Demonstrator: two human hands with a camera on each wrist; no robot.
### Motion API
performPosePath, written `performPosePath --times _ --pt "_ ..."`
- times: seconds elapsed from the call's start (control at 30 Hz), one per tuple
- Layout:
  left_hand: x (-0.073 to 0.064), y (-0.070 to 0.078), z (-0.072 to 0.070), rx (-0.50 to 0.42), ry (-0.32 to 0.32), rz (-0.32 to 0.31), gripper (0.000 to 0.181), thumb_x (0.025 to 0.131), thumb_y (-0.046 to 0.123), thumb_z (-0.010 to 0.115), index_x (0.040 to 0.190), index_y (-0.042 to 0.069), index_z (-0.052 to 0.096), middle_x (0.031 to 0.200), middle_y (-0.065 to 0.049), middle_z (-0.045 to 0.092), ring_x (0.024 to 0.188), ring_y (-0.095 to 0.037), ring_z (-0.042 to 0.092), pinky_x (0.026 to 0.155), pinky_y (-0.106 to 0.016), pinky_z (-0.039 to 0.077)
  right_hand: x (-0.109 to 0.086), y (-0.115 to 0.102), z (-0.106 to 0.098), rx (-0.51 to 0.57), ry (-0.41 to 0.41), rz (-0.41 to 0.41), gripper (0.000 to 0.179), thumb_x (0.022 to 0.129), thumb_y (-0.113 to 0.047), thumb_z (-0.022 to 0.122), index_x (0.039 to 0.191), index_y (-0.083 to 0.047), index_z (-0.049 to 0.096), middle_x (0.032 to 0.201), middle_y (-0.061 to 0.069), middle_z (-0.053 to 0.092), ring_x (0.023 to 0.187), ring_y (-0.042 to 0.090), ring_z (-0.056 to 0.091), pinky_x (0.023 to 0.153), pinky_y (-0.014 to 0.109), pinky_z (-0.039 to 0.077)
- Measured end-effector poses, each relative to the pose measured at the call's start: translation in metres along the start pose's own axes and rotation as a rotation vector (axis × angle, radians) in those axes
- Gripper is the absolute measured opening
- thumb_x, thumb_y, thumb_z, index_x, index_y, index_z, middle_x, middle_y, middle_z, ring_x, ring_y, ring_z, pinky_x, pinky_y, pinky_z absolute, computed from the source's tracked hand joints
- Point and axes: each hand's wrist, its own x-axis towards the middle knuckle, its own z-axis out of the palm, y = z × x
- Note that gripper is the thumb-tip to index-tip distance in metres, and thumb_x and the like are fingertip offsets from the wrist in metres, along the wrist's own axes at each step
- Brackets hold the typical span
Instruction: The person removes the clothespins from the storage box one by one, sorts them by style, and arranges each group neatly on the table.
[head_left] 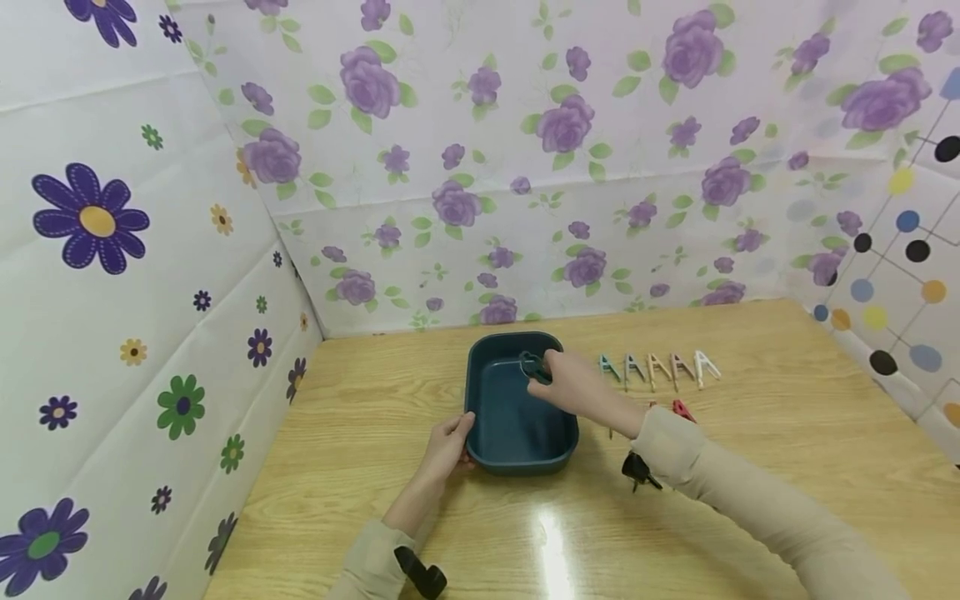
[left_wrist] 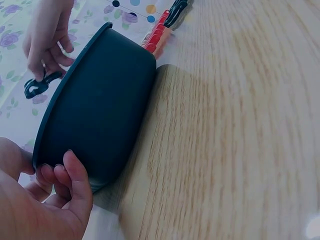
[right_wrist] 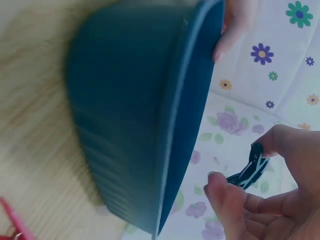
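Note:
A dark teal plastic basin (head_left: 517,433) sits on the wooden table. My left hand (head_left: 447,450) grips its near left side, thumb over the rim and fingers curled against the outer wall, as the left wrist view shows on the basin (left_wrist: 105,95). Above the far right part of the basin is my right hand (head_left: 573,385), pinching a dark green clothes peg (head_left: 532,365). In the right wrist view the peg (right_wrist: 250,172) lies between thumb and fingertips, apart from the rim. The visible basin floor holds nothing.
Right of the basin stretches a row of several clothes pegs, from teal (head_left: 609,367) to white (head_left: 705,367). Nearer me, a red peg (head_left: 682,410) and others are partly hidden by my right forearm. Flower-patterned cloth (head_left: 465,200) hangs behind the table (head_left: 360,392).

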Motion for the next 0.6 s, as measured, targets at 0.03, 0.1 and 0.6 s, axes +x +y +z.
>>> performPosePath --times 0.03,0.1,0.6 --pt "0.001 -0.001 0.000 0.001 0.003 -0.002 0.039 0.100 0.044 0.047 0.098 0.008 0.061 0.059 0.004 0.042 0.054 -0.009 0.043 0.055 -0.023 0.049 -0.003 0.001 0.000 -0.001 0.009 -0.004 0.032 0.091 -0.029 0.064 0.074 -0.009 0.045 0.051 -0.005 0.024 0.044 0.009 0.018 0.045 0.024 0.016" --pt "0.001 -0.001 0.000 0.001 0.009 -0.006 0.039 0.100 0.045 0.048 0.098 0.008 0.061 0.059 0.004 0.042 0.054 -0.009 0.043 0.055 -0.023 0.049 -0.008 0.004 -0.001 -0.006 0.038 -0.018 0.033 0.090 -0.028 0.065 0.073 -0.010 0.043 0.052 -0.005 0.023 0.043 0.009 0.018 0.045 0.023 0.016" --pt "0.001 -0.002 0.001 0.002 0.010 -0.009 0.046 0.100 0.044 0.049 0.108 0.001 0.061 0.058 0.004 0.041 0.053 -0.009 0.043 0.055 -0.024 0.049 -0.037 0.037 -0.010 -0.011 0.104 0.048 0.029 0.087 -0.030 0.067 0.083 -0.004 0.055 0.055 -0.002 0.035 0.043 0.010 0.029 0.046 0.024 0.022"
